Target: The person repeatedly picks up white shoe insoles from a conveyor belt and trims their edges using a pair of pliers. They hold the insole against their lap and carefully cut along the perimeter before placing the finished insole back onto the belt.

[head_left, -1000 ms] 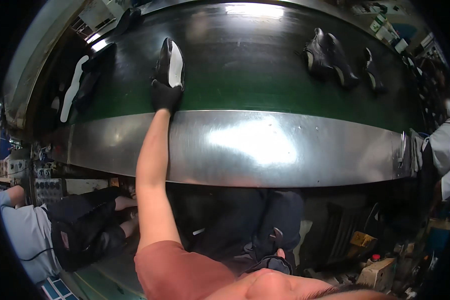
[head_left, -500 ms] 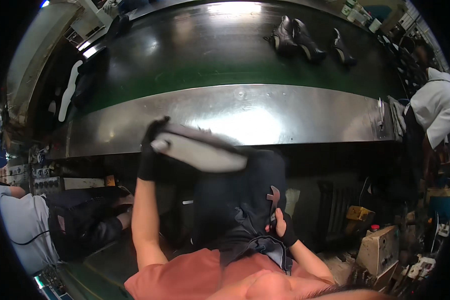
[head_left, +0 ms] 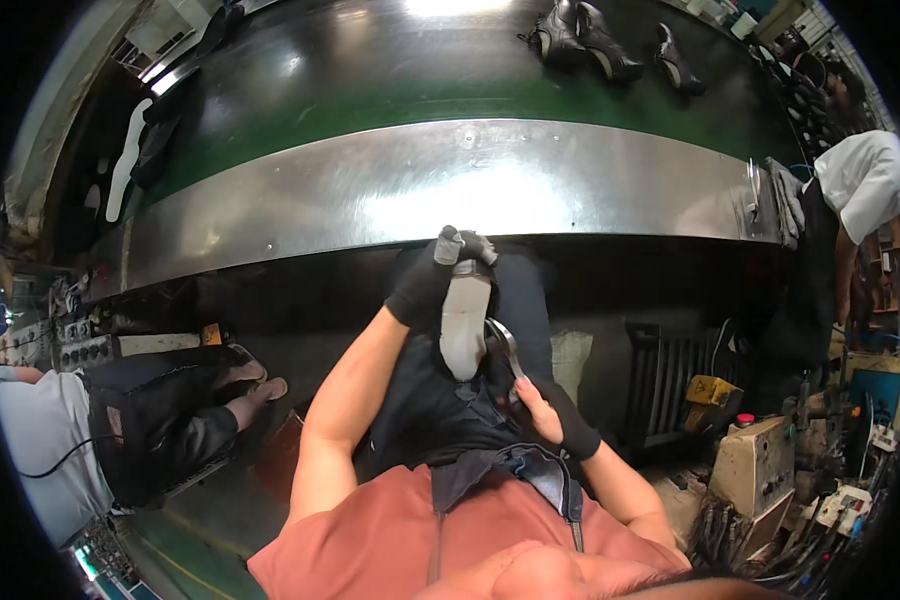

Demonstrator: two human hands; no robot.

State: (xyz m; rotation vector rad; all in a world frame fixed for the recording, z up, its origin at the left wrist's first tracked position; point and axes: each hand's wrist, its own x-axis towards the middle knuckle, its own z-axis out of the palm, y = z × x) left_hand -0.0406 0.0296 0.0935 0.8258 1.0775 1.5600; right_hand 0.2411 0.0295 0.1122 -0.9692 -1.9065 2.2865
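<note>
In a dim workshop, sitting before a long green-and-black surface (head_left: pixel 370 95) and facing its bright metal edge plate (head_left: pixel 320 200). Sharing the space with a co-worker (head_left: pixel 45 440) in a pale shirt and dark apron at the left, and with a second co-worker (head_left: pixel 860 180) in a white top at the right. Wearing a rust-red shirt (head_left: pixel 370 520) and dark trousers (head_left: pixel 525 295). Having near the right side, low in the view, a worn control box (head_left: pixel 755 462) topped with a red button. Facing three black shoes (head_left: pixel 607 48) on the far part of the surface at the upper right, two side by side and one a little apart; also facing a long, pale, curving strip (head_left: pixel 125 165) at the far left.

Holding a dark shoe (head_left: pixel 464 325) over the lap, just off the near edge of the surface, and turning its pale underside up. Clamping the left grip, a black-gloved left hand (head_left: pixel 438 272) with grey-covered fingers, around the far end of the shoe. Curling the right grip, a right hand (head_left: pixel 550 412) in black fingerless covering, around the handle of a metal tool (head_left: pixel 504 345). Raising its shiny, curved head just beside the shoe's right edge; leaving any contact there too unclear to tell.
</note>
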